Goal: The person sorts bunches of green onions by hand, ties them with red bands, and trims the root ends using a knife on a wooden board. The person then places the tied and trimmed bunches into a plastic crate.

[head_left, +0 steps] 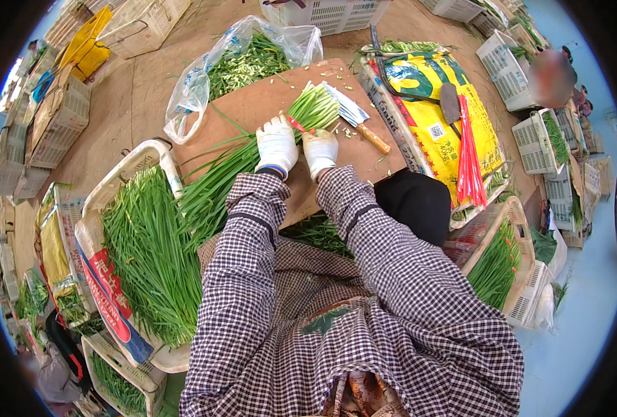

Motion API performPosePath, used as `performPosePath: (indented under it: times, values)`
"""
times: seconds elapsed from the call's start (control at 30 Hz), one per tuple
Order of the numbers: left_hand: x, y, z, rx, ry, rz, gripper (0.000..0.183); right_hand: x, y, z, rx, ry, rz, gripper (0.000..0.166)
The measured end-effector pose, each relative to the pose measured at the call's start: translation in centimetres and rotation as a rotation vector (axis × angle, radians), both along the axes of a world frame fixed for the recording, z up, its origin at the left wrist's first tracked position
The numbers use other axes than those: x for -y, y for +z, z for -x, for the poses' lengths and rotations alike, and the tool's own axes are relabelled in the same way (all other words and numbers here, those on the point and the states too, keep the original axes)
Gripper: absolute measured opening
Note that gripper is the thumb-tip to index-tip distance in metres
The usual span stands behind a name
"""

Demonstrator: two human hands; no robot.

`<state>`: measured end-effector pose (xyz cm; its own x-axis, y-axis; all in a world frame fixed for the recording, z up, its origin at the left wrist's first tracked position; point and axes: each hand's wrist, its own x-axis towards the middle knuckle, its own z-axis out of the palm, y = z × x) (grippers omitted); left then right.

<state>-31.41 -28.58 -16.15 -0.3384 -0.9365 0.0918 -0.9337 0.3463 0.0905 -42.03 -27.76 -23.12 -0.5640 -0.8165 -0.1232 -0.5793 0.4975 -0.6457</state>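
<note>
White gloves cover both hands, which meet at a bundle of green garlic chives [313, 108] over a brown board. My left hand [277, 142] grips the bundle just below its pale cut ends, beside a red tie [296, 124]. My right hand [320, 148] is closed at the right part of the red tie; its fingertips are partly hidden. The long leaves trail down to the left, over the board's edge. Right of the bundle, a knife with a wooden handle [373, 139] lies on the board [298, 193], its blade towards the bundle, among small cut stem pieces.
A crate of chives [152, 250] stands at the left. Behind the board lies a clear plastic bag [188, 104] with trimmings. At the right, red ties [470, 161] and a dark-headed tool [449, 104] rest on a yellow sack [433, 125]. Other people and stacked crates are farther off.
</note>
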Motion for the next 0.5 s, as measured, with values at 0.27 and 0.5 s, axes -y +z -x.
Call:
performPosePath:
  times: [0.27,0.5]
  values:
    - [0.0,-0.4,-3.0,0.014,0.032,-0.079,0.094,-3.0,2.7,1.2,0.753,0.066,0.201,0.014]
    - [0.3,-0.5,-2.1,-0.037,0.016,-0.075,0.086,-1.5,5.9,1.5,-0.962,1.049,0.604,0.01]
